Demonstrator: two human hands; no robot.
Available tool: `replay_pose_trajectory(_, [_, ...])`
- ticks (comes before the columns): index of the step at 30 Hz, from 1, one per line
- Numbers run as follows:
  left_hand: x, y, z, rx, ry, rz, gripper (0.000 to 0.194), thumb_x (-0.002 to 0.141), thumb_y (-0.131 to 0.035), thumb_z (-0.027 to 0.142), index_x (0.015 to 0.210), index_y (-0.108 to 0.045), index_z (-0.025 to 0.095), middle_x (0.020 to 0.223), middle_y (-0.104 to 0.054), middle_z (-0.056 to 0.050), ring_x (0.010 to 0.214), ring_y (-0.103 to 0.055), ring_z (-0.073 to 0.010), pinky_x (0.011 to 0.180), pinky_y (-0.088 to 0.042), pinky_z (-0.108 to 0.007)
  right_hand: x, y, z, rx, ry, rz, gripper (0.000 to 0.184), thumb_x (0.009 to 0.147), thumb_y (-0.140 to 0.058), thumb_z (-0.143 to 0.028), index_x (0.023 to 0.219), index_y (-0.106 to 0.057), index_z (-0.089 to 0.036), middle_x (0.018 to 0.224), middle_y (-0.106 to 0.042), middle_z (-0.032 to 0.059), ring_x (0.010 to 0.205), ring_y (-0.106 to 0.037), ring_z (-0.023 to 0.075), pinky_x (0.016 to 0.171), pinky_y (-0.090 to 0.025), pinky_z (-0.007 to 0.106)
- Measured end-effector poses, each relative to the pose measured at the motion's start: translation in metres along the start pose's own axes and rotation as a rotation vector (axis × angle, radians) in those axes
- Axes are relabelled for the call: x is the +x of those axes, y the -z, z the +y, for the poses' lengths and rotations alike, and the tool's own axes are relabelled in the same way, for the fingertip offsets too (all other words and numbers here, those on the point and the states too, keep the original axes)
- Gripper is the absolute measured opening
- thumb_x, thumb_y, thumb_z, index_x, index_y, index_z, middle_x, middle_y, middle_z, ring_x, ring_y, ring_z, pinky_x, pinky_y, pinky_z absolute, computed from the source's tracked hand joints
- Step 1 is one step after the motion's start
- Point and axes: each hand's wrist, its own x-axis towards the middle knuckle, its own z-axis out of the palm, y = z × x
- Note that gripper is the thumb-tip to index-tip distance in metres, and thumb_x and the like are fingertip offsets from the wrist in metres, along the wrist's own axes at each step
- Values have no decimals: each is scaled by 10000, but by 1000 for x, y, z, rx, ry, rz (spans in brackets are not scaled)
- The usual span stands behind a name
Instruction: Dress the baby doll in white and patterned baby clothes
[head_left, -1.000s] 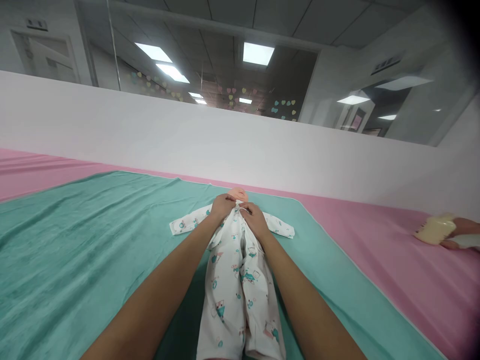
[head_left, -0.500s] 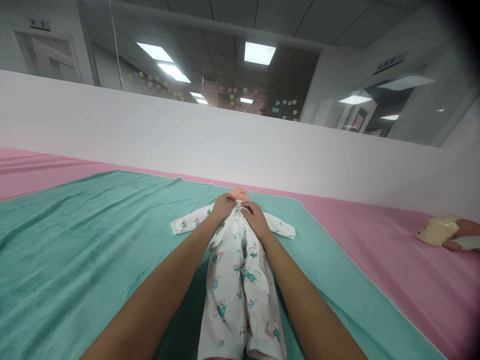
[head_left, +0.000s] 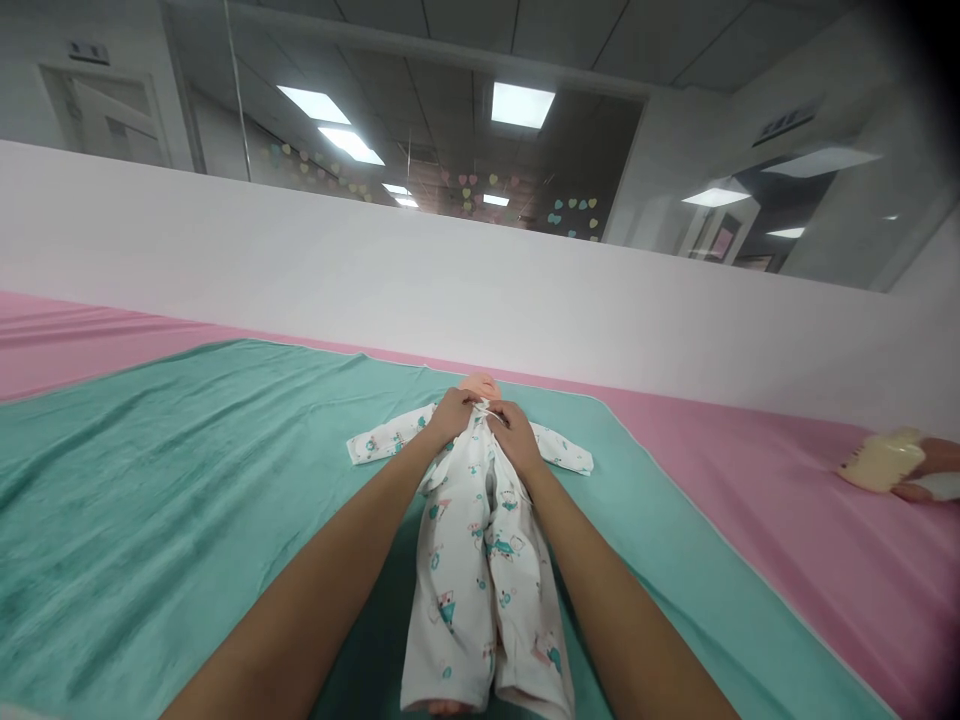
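Observation:
A baby doll [head_left: 481, 384] lies on its back on a green blanket [head_left: 225, 480], head at the far end. It wears a white printed baby outfit [head_left: 450, 560] with long sleeves spread to both sides and legs reaching toward me. My left hand [head_left: 453, 412] and my right hand [head_left: 513, 430] meet at the collar below the doll's head. Both hands pinch the cloth there; the exact fastening between the fingertips is too small to make out. One of the doll's feet [head_left: 448, 707] peeks from a trouser leg.
Beneath the blanket is a pink sheet [head_left: 750, 460], showing at the right and along the back. On it at far right lies another doll [head_left: 885, 462], partly cut off by the frame. A white wall [head_left: 375, 270] with windows above bounds the back.
Both hands stay at the collar with only slight finger movement. The view has shifted a little, and a doll's foot now shows at the trouser end.

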Motion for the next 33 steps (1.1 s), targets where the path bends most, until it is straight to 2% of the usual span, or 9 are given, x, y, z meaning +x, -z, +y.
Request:
replay_pose_trajectory(6, [-8,4,3,-42,-48,-15,301,750,-420,126,918,-669,150,937,-661,-69,858,-594,-166,796,-454,-266,-7,0,0,-98,42,-61,274,815,-450,-277,1037,-609,-254,1146,-592,17,1106,-470,204,980,-314,380])
replay_pose_trajectory(11, [-10,5,4,-70,-70,-20,344,764,-432,140,1012,-667,180,1014,-655,-51,955,-568,-167,915,-404,-278,-16,1,-3,-87,33,-56,299,825,-456,-308,1085,-596,-260,1221,-555,20,1160,-446,202,1000,-311,381])
replay_pose_trajectory(14, [-17,6,1,-83,-44,26,365,800,-409,177,1094,-626,182,1074,-627,-70,994,-553,-180,932,-393,-312,-20,1,-2,-59,9,8,285,804,-473,-283,1059,-591,-238,1176,-569,40,1119,-471,200,988,-329,368])
replay_pose_trajectory(17, [-28,9,0,-98,-67,42,336,821,-396,199,1057,-635,178,1113,-608,-76,1055,-530,-177,952,-379,-302,-26,3,-3,-40,-43,101,251,790,-476,-280,1005,-587,-211,1091,-586,60,1046,-501,203,943,-364,358])
replay_pose_trajectory(21, [-42,15,4,-149,-195,-33,295,819,-429,212,993,-664,179,1115,-625,-65,1079,-532,-174,981,-362,-293,-35,7,-12,-67,-114,241,194,810,-434,-294,892,-585,-205,950,-595,66,920,-529,205,853,-404,349])
replay_pose_trajectory(23, [-48,15,9,-150,-214,-77,278,815,-452,218,975,-676,179,1114,-635,-64,1084,-535,-182,996,-351,-301,-37,9,-17,-92,-108,270,200,830,-414,-313,859,-579,-204,905,-588,61,858,-530,197,802,-414,336])
replay_pose_trajectory(25, [-54,13,14,-106,-182,-66,268,804,-492,236,999,-670,187,1118,-635,-61,1100,-523,-189,1010,-333,-309,-38,10,-23,-116,-76,243,220,844,-416,-352,839,-578,-204,879,-587,55,824,-524,191,774,-413,326])
replay_pose_trajectory(28, [-61,8,20,-28,-169,11,292,763,-573,251,1044,-634,198,1114,-622,-51,1098,-505,-189,1006,-326,-312,-35,11,-29,-95,-73,158,276,837,-440,-443,863,-589,-211,884,-605,43,810,-526,187,759,-408,314])
replay_pose_trajectory(33, [-61,2,19,68,-146,129,171,718,-626,229,881,-617,180,991,-589,-51,1018,-506,-190,933,-374,-318,-25,11,-32,-122,-189,61,331,769,-513,-505,923,-594,-223,887,-621,14,735,-539,168,686,-405,295])
